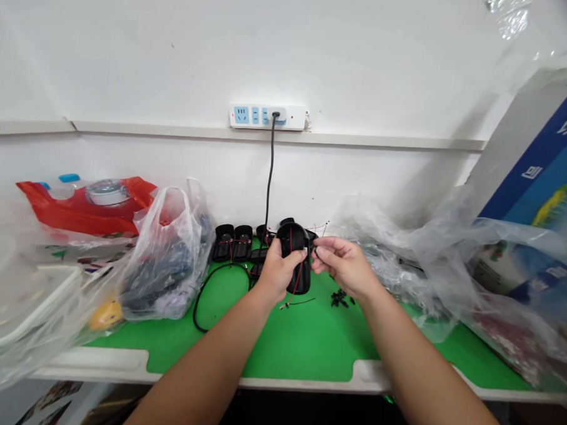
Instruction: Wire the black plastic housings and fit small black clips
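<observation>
My left hand (281,270) grips a black plastic housing (301,281) with an open, hollow side facing me. Thin red and black wires run across the housing and dangle below it to a small connector (285,306). Right beside the housing's right edge, my right hand (340,260) has its thumb and fingers pinched together; what lies between them is too small to make out. Behind my hands stand similar black housings (233,240) with red wires. A small heap of black parts (340,297) lies on the green mat (315,345) below my right hand.
A power strip (297,118) on the wall feeds a black cable (270,174) that loops on the mat. Plastic bags (164,257) and a red bag (81,213) crowd the left. Clear plastic wrap (394,261) and a large blue-white package (525,166) fill the right.
</observation>
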### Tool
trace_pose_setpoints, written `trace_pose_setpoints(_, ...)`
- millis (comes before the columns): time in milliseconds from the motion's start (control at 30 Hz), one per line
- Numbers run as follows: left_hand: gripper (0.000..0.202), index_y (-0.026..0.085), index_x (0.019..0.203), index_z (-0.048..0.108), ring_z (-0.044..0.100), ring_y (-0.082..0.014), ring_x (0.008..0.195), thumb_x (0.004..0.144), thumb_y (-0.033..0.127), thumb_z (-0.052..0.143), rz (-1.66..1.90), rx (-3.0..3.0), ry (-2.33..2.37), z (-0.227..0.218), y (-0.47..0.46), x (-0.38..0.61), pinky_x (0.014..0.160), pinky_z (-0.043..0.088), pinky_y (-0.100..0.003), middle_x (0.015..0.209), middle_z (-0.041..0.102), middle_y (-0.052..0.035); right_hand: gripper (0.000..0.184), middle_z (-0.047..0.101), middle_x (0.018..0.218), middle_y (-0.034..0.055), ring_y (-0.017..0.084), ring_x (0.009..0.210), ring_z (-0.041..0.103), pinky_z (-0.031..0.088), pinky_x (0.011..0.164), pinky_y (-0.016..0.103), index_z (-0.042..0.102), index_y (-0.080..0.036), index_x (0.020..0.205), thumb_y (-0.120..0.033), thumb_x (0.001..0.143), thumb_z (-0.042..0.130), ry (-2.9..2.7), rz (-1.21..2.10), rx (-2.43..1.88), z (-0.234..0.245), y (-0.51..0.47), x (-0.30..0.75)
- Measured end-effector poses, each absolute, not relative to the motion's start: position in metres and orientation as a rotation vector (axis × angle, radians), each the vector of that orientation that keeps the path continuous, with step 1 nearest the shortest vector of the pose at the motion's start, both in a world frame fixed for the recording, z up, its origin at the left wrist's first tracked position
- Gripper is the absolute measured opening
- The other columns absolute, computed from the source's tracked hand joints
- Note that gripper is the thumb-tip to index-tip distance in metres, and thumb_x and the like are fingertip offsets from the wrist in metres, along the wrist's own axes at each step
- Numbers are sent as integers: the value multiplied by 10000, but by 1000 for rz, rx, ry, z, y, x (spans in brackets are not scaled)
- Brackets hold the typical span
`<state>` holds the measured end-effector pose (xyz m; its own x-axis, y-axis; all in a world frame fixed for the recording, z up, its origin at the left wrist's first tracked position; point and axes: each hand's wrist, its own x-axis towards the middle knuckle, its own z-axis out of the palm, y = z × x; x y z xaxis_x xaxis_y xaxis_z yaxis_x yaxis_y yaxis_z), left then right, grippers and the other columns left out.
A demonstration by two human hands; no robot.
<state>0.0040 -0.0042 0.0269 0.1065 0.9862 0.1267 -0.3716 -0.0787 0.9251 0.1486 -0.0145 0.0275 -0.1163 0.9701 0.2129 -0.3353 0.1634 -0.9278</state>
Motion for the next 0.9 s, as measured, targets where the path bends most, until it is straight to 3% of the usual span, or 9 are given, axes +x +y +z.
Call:
trace_pose_setpoints(100,319,198,891,496,541,-58,606,621,232,664,1362,1064,794,25,-3,4,534,453,-157,716,553,51,304,649,710,20,119,577,624,551,549,258,653,-141,891,-323,666,746,-1204,1208,-786,26,-14,147)
trace_pose_setpoints(433,358,216,932,474,569,-89,616,628,278,652,1294,981,779,21,5,1,552,478,-197,765,571,26,397,684,829,36,129,708,657,572,708,290,687,-163,935,-229,563,808,-1204,1461,-806,32,-18,156)
trace_pose_setpoints(633,372,230,944,451,572,-108,541,630,281,644,1256,985,769,23,2,1,483,473,-215,734,563,37,332,663,656,35,132,563,627,562,601,315,698,-130,879,-345,633,757,-1344,1197,-910,32,-17,152)
trace_pose_setpoints(767,401,223,961,456,575,-110,525,624,293,663,1278,1026,795,22,3,2,469,483,-229,754,563,34,280,663,709,49,123,536,600,524,535,290,710,-131,804,-332,617,767,-1388,1105,-870,32,-17,154)
trace_pose_setpoints(900,452,230,1006,457,585,-117,523,619,307,680,1274,1056,798,21,3,4,467,486,-241,776,563,32,323,625,576,23,122,454,564,495,469,284,704,-119,841,-315,596,779,-1315,1096,-909,31,-16,155)
